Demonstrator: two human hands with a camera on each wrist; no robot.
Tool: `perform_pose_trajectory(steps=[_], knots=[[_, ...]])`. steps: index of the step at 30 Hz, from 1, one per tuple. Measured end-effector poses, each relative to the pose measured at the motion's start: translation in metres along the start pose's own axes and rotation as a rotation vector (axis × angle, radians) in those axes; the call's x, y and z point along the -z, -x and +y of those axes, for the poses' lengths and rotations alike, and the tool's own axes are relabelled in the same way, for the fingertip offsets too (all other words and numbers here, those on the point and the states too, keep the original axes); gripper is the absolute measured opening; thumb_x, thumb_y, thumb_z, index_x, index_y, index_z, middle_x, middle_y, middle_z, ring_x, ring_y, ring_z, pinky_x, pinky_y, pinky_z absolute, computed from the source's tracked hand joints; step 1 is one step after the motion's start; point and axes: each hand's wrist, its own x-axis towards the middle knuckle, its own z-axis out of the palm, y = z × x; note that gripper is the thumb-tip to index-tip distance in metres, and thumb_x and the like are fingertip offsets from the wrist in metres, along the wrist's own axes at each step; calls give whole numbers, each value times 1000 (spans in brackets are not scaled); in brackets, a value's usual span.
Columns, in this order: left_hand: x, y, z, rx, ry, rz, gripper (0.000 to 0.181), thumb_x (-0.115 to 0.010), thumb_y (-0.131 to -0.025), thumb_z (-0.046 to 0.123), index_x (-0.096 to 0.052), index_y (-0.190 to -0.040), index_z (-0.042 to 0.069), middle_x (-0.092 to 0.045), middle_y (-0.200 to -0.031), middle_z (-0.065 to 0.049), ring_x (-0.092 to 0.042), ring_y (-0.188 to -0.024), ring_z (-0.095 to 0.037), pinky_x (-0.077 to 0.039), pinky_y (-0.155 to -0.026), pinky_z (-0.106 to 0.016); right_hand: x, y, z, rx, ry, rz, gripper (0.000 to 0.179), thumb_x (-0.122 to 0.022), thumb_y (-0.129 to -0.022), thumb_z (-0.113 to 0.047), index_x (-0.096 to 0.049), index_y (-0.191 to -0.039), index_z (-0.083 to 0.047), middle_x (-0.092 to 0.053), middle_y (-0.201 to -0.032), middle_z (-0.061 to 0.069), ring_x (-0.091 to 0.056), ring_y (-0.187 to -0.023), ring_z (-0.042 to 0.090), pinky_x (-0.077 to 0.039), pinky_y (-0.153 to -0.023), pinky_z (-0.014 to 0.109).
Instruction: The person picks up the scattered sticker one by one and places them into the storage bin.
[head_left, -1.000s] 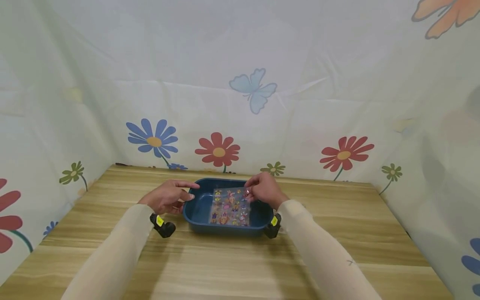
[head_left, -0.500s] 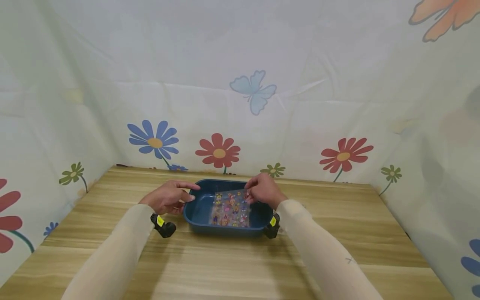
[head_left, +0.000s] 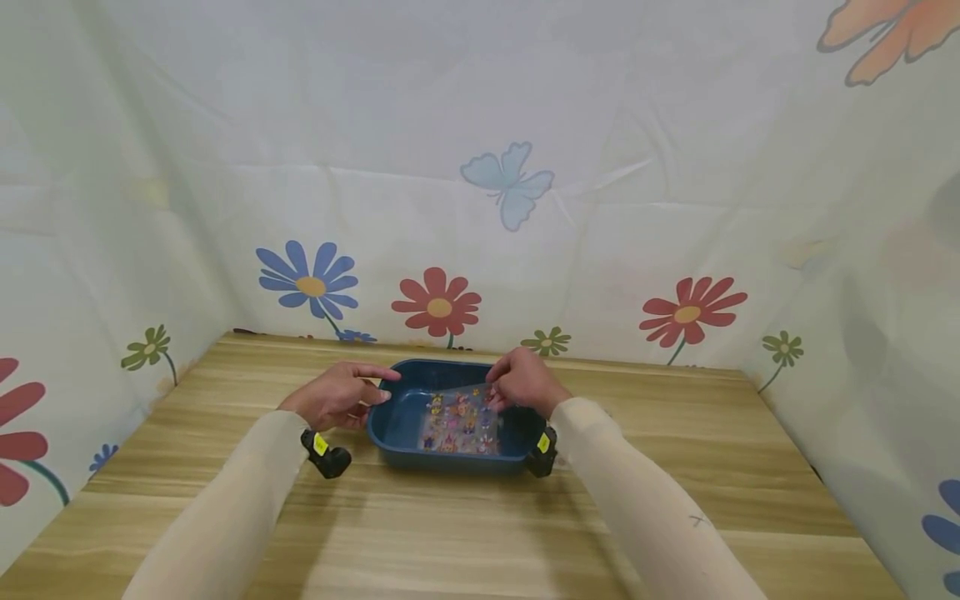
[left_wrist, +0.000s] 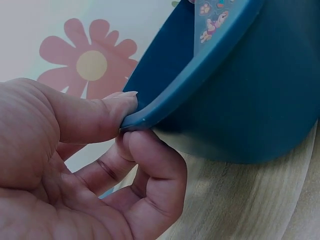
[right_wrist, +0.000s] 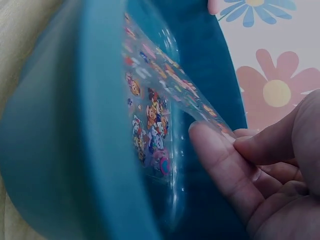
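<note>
A dark blue plastic tub (head_left: 442,462) with rounded corners stands on the table. At its left end my left hand (head_left: 335,396) pinches the rim; the left wrist view shows the thumb (left_wrist: 100,117) on top and curled fingers (left_wrist: 157,165) below. My right hand (head_left: 527,383), reaching over the tub's far right side, pinches a corner of a clear sticker sheet (head_left: 459,423) with colourful cartoon figures. In the right wrist view the sheet (right_wrist: 180,90) slopes up to my thumb and finger. More cartoon stickers (right_wrist: 152,125) show beneath it; I cannot tell whether they belong to a second sheet.
The wooden table (head_left: 420,542) extends around the tub on all sides. A white cloth (head_left: 360,200) printed with flowers and butterflies hangs behind it and at both sides. Black wrist devices (head_left: 327,457) with yellow labels sit on both wrists, the right one close to the tub's front right corner.
The sheet's far left edge has sunk a little lower into the tub, so its top edge slants more. My right hand has shifted very slightly left. My left hand stays put.
</note>
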Motion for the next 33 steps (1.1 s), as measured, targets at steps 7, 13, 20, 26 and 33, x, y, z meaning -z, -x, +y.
perform_pose_trajectory(steps=[7, 13, 20, 26, 33], knots=[[0, 1, 0, 1, -1, 1, 51, -66, -99, 9, -57, -149, 14, -62, -103, -12, -61, -75, -23, -57, -67, -31, -4, -4, 2, 15, 32, -33, 28, -57, -94, 9, -71, -118, 13, -77, -91, 19, -70, -65, 16, -64, -67, 33], [0, -1, -1, -6, 3, -11, 51, -66, -99, 9, -57, -150, 14, -62, -105, -14, -61, -75, -23, -58, -67, -31, -5, -5, 1, 18, 90, -39, 31, -56, -92, 11, -71, -119, 13, -76, -88, 19, -70, -63, 17, -64, -67, 33], [1, -3, -2, 0, 13, -15, 51, -65, -100, 9, -57, -150, 14, -62, -110, -16, -61, -77, -24, -58, -68, -31, -6, -7, -1, 18, 159, -42, 31, -56, -91, 11, -72, -117, 13, -76, -87, 20, -71, -64, 17, -63, -65, 31], [2, -5, -4, 1, 18, -23, 52, -65, -100, 10, -56, -150, 15, -63, -114, -17, -63, -80, -25, -59, -69, -32, -5, -7, -1, 28, 269, -29, 29, -59, -90, 8, -75, -115, 10, -78, -90, 17, -72, -66, 16, -63, -65, 30], [2, -5, -5, -1, 17, -23, 51, -65, -100, 10, -56, -151, 15, -65, -113, -16, -62, -80, -25, -59, -69, -31, -2, -7, -2, 49, 408, -3, 30, -58, -90, 5, -77, -112, 6, -79, -106, 19, -73, -67, 14, -63, -65, 29]])
